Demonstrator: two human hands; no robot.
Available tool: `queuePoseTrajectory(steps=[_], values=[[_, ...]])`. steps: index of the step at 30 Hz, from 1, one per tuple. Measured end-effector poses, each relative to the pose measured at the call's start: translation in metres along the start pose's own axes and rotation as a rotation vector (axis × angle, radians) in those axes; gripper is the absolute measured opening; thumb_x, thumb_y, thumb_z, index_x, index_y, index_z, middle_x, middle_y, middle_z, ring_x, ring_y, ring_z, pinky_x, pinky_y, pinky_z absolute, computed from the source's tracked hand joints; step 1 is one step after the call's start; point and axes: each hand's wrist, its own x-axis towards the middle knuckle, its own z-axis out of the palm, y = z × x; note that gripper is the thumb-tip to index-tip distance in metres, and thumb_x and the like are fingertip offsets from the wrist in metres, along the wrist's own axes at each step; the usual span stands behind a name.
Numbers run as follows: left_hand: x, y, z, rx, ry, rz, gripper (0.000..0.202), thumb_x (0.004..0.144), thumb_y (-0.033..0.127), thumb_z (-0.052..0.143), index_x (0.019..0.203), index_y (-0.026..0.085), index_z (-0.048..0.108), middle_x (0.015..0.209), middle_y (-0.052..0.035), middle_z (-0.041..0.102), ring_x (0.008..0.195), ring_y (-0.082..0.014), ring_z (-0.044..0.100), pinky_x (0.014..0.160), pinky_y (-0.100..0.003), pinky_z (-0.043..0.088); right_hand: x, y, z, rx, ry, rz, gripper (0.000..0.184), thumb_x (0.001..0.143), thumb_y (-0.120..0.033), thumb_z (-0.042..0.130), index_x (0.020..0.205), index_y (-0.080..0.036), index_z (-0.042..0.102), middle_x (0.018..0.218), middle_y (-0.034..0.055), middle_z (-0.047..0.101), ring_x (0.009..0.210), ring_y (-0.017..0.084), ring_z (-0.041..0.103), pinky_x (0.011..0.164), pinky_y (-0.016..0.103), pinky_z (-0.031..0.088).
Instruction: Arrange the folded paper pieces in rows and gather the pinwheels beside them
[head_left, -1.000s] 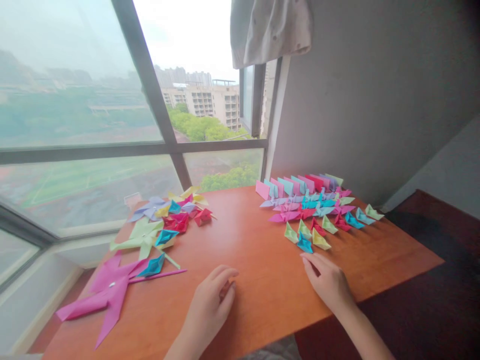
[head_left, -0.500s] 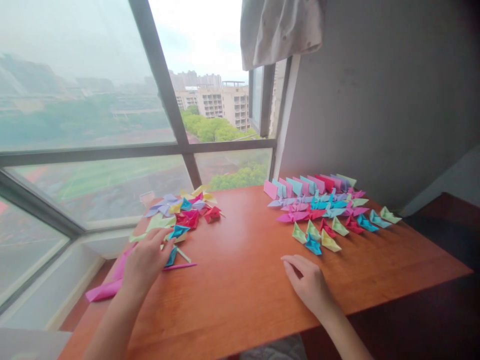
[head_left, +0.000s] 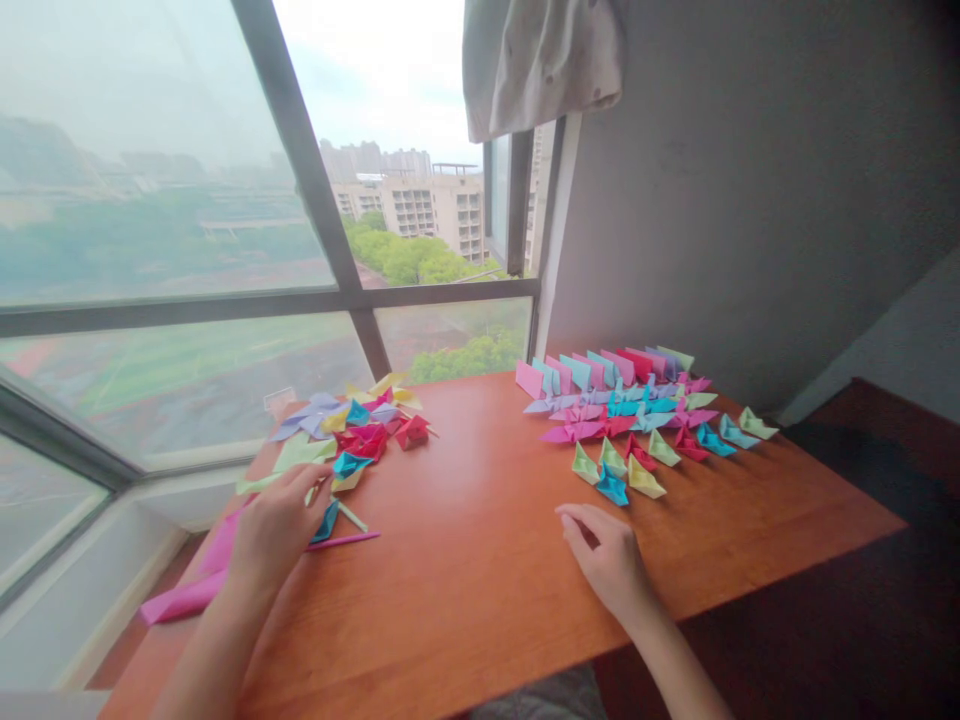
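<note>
My left hand (head_left: pixel 276 527) is over the pile at the table's left side, its fingers curled and drawn together. A blue folded paper piece (head_left: pixel 325 522) lies right by its fingertips; whether they grip it or anything else is hidden. Just beyond is a blue paper boat (head_left: pixel 351 465). Red folded papers (head_left: pixel 363 441) and a purple one (head_left: pixel 309 415) lie further back in the pile. My right hand (head_left: pixel 611 560) rests on the table, loosely closed with nothing visible in it. Nearest to it are a blue paper boat (head_left: pixel 613 486) and a yellow paper boat (head_left: pixel 645 479).
Rows of folded paper (head_left: pixel 600 408) stand at the table's back right, with upright cards (head_left: pixel 531 379) behind the boats. A pink stick (head_left: pixel 345 541) and pink sheet (head_left: pixel 184 600) lie at left on the wooden table (head_left: pixel 457 560). Windows border the left and back.
The view has turned slightly to the right. My left hand has drawn back a little and its fingers have come closer together. My right hand keeps its pose on the table.
</note>
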Motion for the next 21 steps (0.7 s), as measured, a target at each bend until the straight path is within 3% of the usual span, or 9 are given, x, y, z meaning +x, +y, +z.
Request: queuePoseTrajectory(steps=[8,16,21], values=[[0.005,0.01,-0.003,0.015,-0.045,-0.032,0.028,0.093,0.031,0.046,0.113,0.021,0.064,0.111,-0.0069,0.071,0.087,-0.026,0.07,0.065,-0.03,0.05,0.0,0.001,0.0,-0.014,-0.002,-0.009,0.027,0.094,-0.029,0.047,0.093,-0.02,0.072,0.09,0.0085,0.074,0.082,0.02,0.07,0.073,0.03,0.057],[0.01,0.008,0.0,-0.042,0.026,0.01,0.026,0.094,0.029,0.044,0.094,0.022,0.07,0.101,-0.0061,0.074,0.086,-0.025,0.071,0.069,-0.03,0.052,0.001,-0.002,-0.002,-0.009,0.006,0.003,0.027,0.094,-0.029,0.047,0.092,-0.019,0.072,0.09,0.0092,0.074,0.081,0.021,0.07,0.072,0.03,0.058],[0.008,0.013,-0.013,-0.157,0.126,-0.12,0.021,0.092,0.031,0.05,0.096,0.022,0.069,0.098,-0.0064,0.074,0.087,-0.0248,0.071,0.075,-0.032,0.053,0.001,-0.002,-0.001,-0.01,-0.006,0.003,0.026,0.094,-0.028,0.047,0.092,-0.02,0.072,0.091,0.0095,0.074,0.083,0.021,0.071,0.074,0.03,0.058]])
